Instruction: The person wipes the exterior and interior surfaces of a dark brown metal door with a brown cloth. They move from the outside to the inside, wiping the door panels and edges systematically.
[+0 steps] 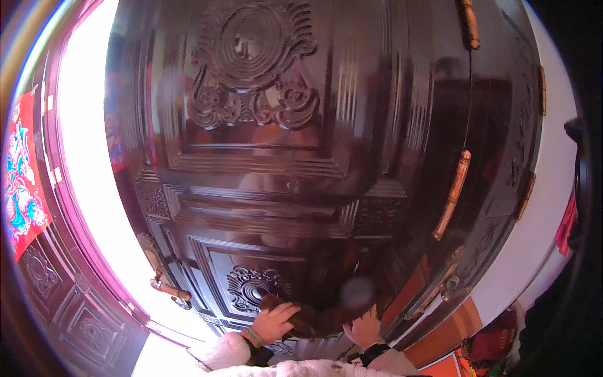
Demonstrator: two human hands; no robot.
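In front of me stands a dark brown carved door (pixel 278 162) with a glossy surface, raised panels and scrollwork. A dark brown cloth (pixel 304 320) stretches between my two hands, low before the door. My left hand (pixel 277 323) grips its left end, close to the round boss of the lower carving (pixel 254 290). At the other end, my right hand (pixel 365 330) holds the cloth with its fingers bent over the edge. The dark cloth blends into the door, so its outline is hard to make out.
On the door's left side is a bronze-coloured lever handle (pixel 169 288). Bright light fills the gap beyond it. Copper-coloured hinges (pixel 452 195) line the right side, near another handle (pixel 440 290). A red decorated poster (pixel 26 188) hangs far left; dark red fabric (pixel 492 339) lies lower right.
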